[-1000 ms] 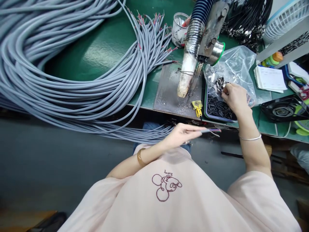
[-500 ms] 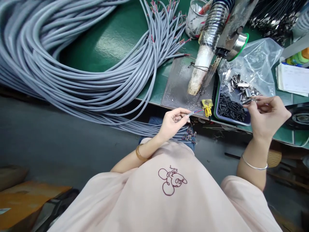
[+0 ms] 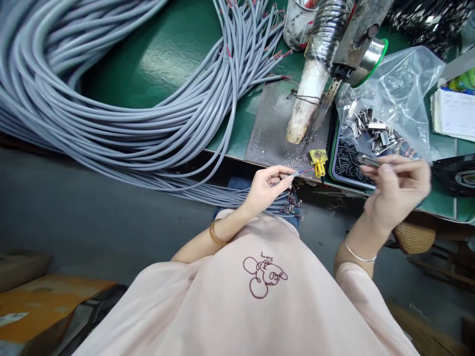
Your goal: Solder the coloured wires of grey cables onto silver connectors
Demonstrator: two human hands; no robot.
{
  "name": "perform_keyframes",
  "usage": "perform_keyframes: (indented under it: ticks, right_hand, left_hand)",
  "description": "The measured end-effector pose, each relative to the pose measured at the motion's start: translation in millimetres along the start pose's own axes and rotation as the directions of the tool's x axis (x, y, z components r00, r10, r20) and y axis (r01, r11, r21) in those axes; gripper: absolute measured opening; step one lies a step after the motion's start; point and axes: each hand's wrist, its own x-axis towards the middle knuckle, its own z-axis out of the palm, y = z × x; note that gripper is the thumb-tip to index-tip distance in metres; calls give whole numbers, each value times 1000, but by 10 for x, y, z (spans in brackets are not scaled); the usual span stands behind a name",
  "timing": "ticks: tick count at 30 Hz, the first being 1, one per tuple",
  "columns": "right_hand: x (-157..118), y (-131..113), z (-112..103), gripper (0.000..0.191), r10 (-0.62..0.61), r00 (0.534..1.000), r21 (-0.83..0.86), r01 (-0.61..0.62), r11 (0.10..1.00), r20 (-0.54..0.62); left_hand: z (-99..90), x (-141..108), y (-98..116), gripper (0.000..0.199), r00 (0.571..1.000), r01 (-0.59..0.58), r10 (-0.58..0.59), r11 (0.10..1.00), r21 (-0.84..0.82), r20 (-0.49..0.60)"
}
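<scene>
My left hand (image 3: pixel 269 188) pinches the end of a grey cable (image 3: pixel 295 174) whose thin coloured wires point right, toward a yellow clip (image 3: pixel 318 163) at the bench edge. My right hand (image 3: pixel 397 185) holds a small metal connector (image 3: pixel 368 160) between thumb and fingers, just over the front of a tray (image 3: pixel 334 173). Black sleeves (image 3: pixel 347 160) lie in that tray, with silvery connectors (image 3: pixel 376 129) in a clear bag (image 3: pixel 411 84) behind them. Finished-looking cable ends with connectors (image 3: pixel 292 203) rest on the lap.
A large bundle of grey cables (image 3: pixel 148 118) covers the left of the green bench (image 3: pixel 178 54). A wrapped hose (image 3: pixel 306 99) and a soldering iron (image 3: pixel 322 116) hang over a metal plate (image 3: pixel 270 118). A solder spool (image 3: pixel 371 62) and papers (image 3: pixel 456 111) stand right.
My right hand has moved left and slightly down from the connector pile, now with a connector in its fingers. My left hand has stayed nearly still with the cable.
</scene>
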Motion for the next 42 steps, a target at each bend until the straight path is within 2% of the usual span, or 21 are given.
perform_keyframes:
  ticks: [2, 3, 5, 7, 10, 12, 14, 16, 18, 21, 28, 37, 42]
  right_hand:
    - [-221, -90, 124, 26, 90, 988, 0, -90, 996, 125]
    - [-330, -128, 186, 24, 89, 986, -14, -88, 996, 143]
    - [-521, -179, 296, 15, -4, 986, -75, 17, 997, 165]
    - [-665, -192, 381, 6, -129, 962, -115, 160, 980, 240]
    - [-794, -163, 452, 12, -260, 887, -73, 310, 948, 381]
    - [-826, -142, 459, 14, -299, 872, -20, 332, 943, 387]
    - [-814, -139, 436, 10, -280, 918, -40, 303, 952, 281]
    - [-769, -152, 401, 3, -191, 968, -116, 211, 971, 160]
    - [-714, -167, 372, 4, -71, 988, -162, 94, 982, 140]
    - [-659, -168, 362, 8, 42, 972, -154, -6, 988, 231]
    - [-675, -125, 424, 6, 109, 926, -78, -86, 993, 362]
    - [-677, -67, 443, 4, 161, 898, -15, -169, 985, 410]
    - [-685, -46, 440, 2, 141, 895, 43, -176, 983, 423]
  left_hand:
    - [9, 12, 21, 20, 1000, 13, -13, 1000, -7, -15]
    - [12, 16, 34, 21, 1000, 14, -14, 1000, -10, -18]
    - [17, 23, 64, 21, 1000, 16, -17, 1000, -9, -15]
    - [20, 27, 91, 23, 999, 33, -33, 999, -9, 2]
    - [19, 34, 111, 25, 998, 49, -48, 998, -29, 38]
    - [14, 38, 113, 26, 997, 59, -56, 997, -45, 48]
    - [7, 41, 113, 26, 997, 71, -69, 996, -53, 41]
    - [3, 38, 112, 24, 998, 62, -61, 997, -51, 21]
    - [4, 32, 109, 22, 1000, 27, -27, 999, -38, -4]
    - [11, 20, 96, 19, 999, -41, 41, 999, -8, -25]
    - [33, -17, 38, 13, 983, -179, 182, 978, 108, -15]
    - [52, -47, 26, 15, 978, -202, 206, 953, 224, 3]
    - [51, -41, 18, 14, 971, -238, 236, 935, 264, 41]
